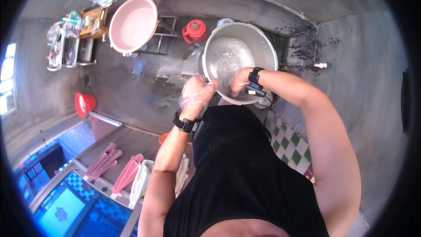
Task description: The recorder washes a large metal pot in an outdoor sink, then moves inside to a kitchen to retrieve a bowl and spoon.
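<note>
A large, deep aluminium pot (264, 47) stands right in front of me, its bottom looking wet and shiny with whitish spots. My left hand (198, 91), in a thin clear plastic glove, is closed on the near left part of the pot's rim. Inside the pot, close to the near wall, is my right hand (240, 80), gloved the same way and pointing down. Its fingertips are partly blurred, so whether it grips anything is unclear. Each wrist carries a black strap with a small device.
A red jug (195, 30) and a pink basin (133, 24) on a metal stand are beyond the pot. Left stand a cluttered trolley (70, 47) and a red bucket (85, 103). Towels (103, 163) hang lower left. A tap (320, 65) juts from the right wall.
</note>
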Demonstrator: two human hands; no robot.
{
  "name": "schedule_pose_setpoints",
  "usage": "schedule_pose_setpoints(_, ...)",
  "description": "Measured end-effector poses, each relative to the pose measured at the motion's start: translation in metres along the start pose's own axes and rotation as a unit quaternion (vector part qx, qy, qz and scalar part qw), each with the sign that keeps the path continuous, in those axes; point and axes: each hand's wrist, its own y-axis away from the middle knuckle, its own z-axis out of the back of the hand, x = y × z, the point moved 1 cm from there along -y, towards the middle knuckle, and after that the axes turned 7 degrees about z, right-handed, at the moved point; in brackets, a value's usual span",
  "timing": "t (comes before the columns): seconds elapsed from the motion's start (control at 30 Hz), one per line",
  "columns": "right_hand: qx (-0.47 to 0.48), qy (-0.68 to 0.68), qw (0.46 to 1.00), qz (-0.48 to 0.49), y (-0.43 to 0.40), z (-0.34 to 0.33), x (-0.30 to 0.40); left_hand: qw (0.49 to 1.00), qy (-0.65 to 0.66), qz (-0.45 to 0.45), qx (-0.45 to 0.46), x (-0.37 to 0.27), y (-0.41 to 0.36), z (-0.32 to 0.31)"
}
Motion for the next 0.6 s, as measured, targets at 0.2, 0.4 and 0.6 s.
schedule_pose_setpoints(0.2, -0.100, -0.277, 0.928, 0.226, 0.014, -0.001, 0.100, 0.997, 0.054, 0.056, -0.011, 0.070, 0.003, 0.043)
schedule_pose_setpoints(0.4, -0.053, 0.433, 0.900, -0.024, -0.026, 0.047, 0.077, 0.988, 0.115, 0.096, -0.042, 0.142, 0.009, 0.091)
schedule_pose_setpoints(0.6, -0.401, 0.631, 0.660, 0.072, -0.118, 0.150, 0.129, 0.989, 0.070, 0.091, -0.088, 0.191, 0.014, 0.136)
